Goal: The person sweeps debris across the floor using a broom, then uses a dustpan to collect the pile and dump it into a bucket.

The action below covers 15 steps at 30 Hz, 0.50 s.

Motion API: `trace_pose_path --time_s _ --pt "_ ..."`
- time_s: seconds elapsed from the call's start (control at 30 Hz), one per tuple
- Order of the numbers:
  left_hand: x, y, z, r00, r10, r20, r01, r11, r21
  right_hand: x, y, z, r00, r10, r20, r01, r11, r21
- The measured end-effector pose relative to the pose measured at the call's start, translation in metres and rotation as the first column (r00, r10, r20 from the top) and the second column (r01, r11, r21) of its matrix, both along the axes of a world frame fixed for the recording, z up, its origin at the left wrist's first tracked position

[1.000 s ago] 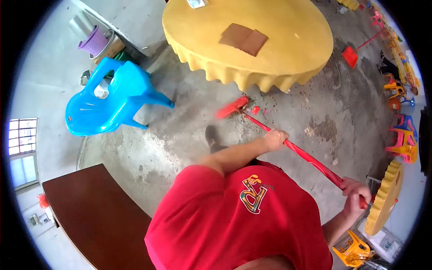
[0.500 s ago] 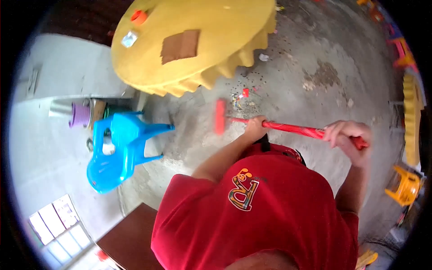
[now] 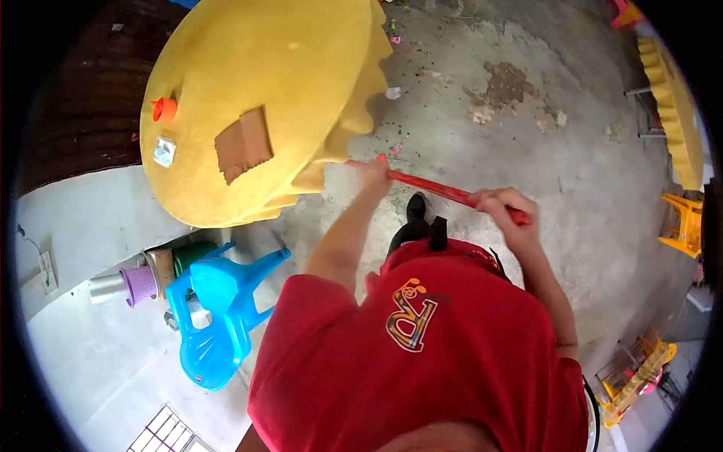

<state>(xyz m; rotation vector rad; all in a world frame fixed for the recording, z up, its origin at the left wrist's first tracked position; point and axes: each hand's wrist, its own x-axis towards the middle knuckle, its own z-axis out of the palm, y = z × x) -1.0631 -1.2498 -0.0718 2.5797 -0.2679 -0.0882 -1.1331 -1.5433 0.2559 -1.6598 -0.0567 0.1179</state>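
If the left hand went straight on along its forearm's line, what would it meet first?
The left hand, closed on the red handle, seems to have a free way over the concrete floor, passing beside the yellow tablecloth; depth is unclear, though.

A straight red handle (image 3: 437, 189) slants toward the yellow tablecloth (image 3: 294, 98), its far end hidden.
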Motion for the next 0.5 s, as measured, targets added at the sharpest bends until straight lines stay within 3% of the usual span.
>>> trace_pose_path --time_s 0.07,0.1,0.17,0.2,0.23,0.27,0.3,0.37,0.47,0.5 --pt "-0.004 -0.046 0.042 0.996 -0.084 0.017 0.085 0.996 -0.035 0.005 -0.015 0.047 0.979 -0.139 -0.151 0.131 0.989 -0.062" --pt "-0.007 -0.071 0.082 0.996 -0.037 -0.084 0.022 0.984 -0.175 0.005 -0.029 0.067 0.979 -0.162 -0.125 0.139 0.975 -0.174" --pt "-0.012 -0.101 0.1 0.974 -0.2 -0.105 0.178 0.966 -0.186 0.004 -0.046 0.109 0.983 -0.172 -0.067 0.149 0.954 -0.258" --pt "-0.013 -0.115 0.111 0.951 -0.274 -0.145 0.246 0.951 -0.186 0.002 -0.05 0.123 0.981 -0.19 -0.031 0.183 0.971 -0.154" --pt "-0.015 -0.128 0.105 0.931 -0.346 -0.113 0.297 0.901 -0.318 0.002 -0.056 0.134 0.979 -0.205 -0.007 0.203 0.973 -0.107" --pt "-0.014 -0.136 0.128 0.907 -0.414 -0.076 0.362 0.859 -0.361 0.001 -0.067 0.143 0.979 -0.201 0.019 0.202 0.971 -0.126" --pt "-0.015 -0.147 0.14 0.894 -0.434 -0.112 0.367 0.852 -0.374 0.003 -0.074 0.153 0.98 -0.2 0.021 0.2 0.966 -0.166" --pt "-0.011 -0.167 0.158 0.868 -0.464 -0.179 0.366 0.839 -0.402 0.008 -0.097 0.162 0.98 -0.19 0.06 0.194 0.977 -0.083" --pt "-0.007 -0.183 0.181 0.829 -0.492 -0.267 0.325 0.811 -0.486 0.034 -0.145 0.17 0.994 0.004 0.111 0.002 0.999 -0.046" --pt "-0.01 -0.187 0.178 0.877 -0.421 -0.231 0.276 0.835 -0.475 0.045 -0.154 0.167 0.995 0.034 0.091 -0.031 0.999 -0.035"
